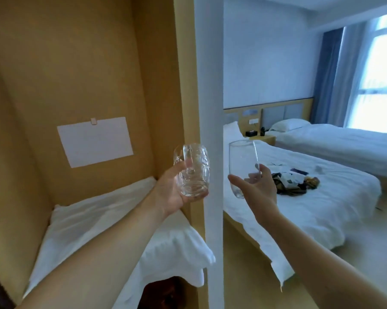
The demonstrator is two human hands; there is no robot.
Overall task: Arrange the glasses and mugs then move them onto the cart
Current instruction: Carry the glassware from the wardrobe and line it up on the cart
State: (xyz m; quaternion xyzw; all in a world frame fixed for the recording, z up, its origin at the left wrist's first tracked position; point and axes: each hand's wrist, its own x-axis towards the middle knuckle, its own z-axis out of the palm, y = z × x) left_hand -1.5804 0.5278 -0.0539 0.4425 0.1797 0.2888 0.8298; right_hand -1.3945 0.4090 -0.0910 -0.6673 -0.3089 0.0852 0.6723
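At the middle of the frame, a glass mug point(192, 170) is gripped in the left hand point(172, 192), and a smooth glass point(242, 168) is held in the right hand point(258, 188). Both should be kept upright and apart while carried; no cart is seen. White bedding point(94, 221) is stacked on a shelf at lower left; two beds point(310, 197) are seen at right.

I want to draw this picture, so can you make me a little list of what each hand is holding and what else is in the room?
left hand: holds a glass mug, upright, fingers curled under it
right hand: holds a plain glass, upright
nook on the left: white pillow, white paper on the wall
room on the right: two beds, dark things on the near one
cart: not in view
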